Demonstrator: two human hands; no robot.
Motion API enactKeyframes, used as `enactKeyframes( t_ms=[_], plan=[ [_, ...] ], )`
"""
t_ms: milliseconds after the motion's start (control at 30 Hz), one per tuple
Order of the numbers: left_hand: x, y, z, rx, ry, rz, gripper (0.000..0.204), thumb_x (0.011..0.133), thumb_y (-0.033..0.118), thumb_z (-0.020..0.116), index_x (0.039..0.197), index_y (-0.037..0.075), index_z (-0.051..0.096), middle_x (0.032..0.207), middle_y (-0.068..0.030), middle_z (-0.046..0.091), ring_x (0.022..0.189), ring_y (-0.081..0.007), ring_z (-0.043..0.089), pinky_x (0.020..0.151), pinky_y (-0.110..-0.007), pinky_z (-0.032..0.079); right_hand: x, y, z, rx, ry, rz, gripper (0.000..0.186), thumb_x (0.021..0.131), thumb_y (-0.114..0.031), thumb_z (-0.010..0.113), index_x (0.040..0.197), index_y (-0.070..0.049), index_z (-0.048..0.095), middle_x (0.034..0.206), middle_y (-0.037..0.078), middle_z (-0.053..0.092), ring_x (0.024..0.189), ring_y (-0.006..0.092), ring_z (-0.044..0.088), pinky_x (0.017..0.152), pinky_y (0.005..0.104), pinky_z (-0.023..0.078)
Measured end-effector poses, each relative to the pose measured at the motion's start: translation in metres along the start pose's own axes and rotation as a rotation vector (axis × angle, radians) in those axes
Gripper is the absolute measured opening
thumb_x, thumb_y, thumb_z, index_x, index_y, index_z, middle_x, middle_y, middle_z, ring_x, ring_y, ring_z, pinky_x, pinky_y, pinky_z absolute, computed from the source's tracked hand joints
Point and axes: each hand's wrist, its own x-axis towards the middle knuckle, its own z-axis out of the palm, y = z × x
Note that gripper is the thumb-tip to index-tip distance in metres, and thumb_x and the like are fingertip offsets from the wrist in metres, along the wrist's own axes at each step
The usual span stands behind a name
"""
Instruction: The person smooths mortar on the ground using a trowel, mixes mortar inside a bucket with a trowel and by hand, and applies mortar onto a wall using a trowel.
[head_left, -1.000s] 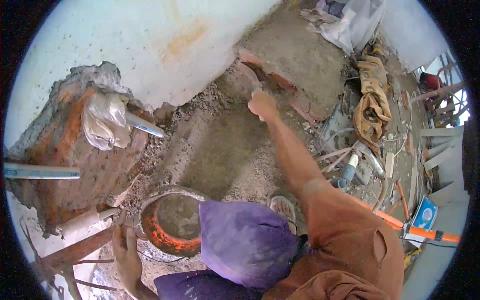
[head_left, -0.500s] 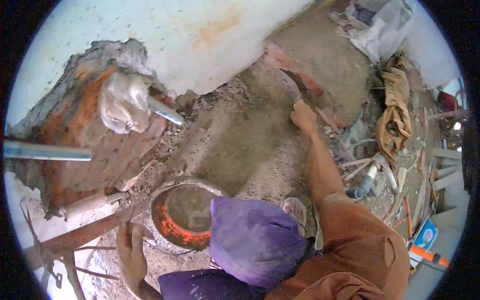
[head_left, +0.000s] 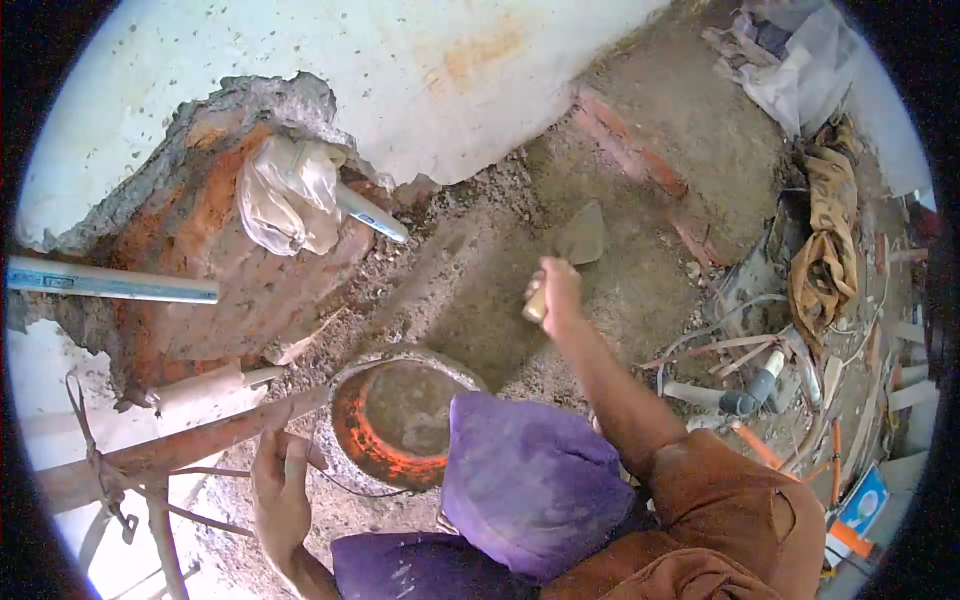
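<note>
My right hand (head_left: 558,292) is closed around the pale handle of a trowel (head_left: 582,234), with the handle's end poking out below the fist. The trowel's grey blade lies on or just over the brown sandy mortar surface (head_left: 470,300). My left hand (head_left: 282,490) is at the lower left, against the end of a reddish-brown bar (head_left: 210,435); its fingers are apart and slightly bent, and it holds nothing I can see. Between the hands, close to my purple-clad knee (head_left: 530,480), sits a round orange-and-black pan (head_left: 345,425) with grey mortar inside.
A broken wall edge (head_left: 250,100) exposes brick at the left. Pipes stick out there, one (head_left: 370,212) beside a clear plastic bag (head_left: 290,195). A brick row (head_left: 640,160) crosses the far floor. At the right lie a brown cloth (head_left: 825,220), pipe pieces (head_left: 755,388) and a white sack (head_left: 790,70).
My right hand has come nearer and left with the trowel, away from the brick row, and the blade now shows flatter. The view has shifted slightly; my left hand stays by the bar.
</note>
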Motion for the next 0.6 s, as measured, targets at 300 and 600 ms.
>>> enactKeyframes(
  t_ms=[300,600],
  plan=[
    [-0.006,-0.019,-0.004,-0.112,-0.055,0.083,0.046,0.104,0.021,0.052,0.143,-0.002,0.047,0.086,-0.0070,0.061,0.082,-0.0156,0.059,0.080,-0.031,0.047,0.086,0.006,0.125,0.267,-0.342,0.148,0.019,0.095,-0.016,0.055,0.080,-0.014,0.044,0.060,-0.001,0.040,0.049,0.0137,0.040,0.045,0.0313,0.039],
    [-0.016,-0.036,-0.013,-0.208,-0.042,0.084,0.054,0.104,0.032,0.054,0.147,0.001,0.045,0.094,-0.0098,0.066,0.081,-0.0167,0.062,0.077,-0.031,0.051,0.088,-0.025,0.040,0.093,-0.558,0.220,0.026,0.090,-0.013,0.066,0.082,-0.019,0.042,0.061,-0.007,0.039,0.050,0.0071,0.041,0.045,0.0273,0.037]
  ],
)
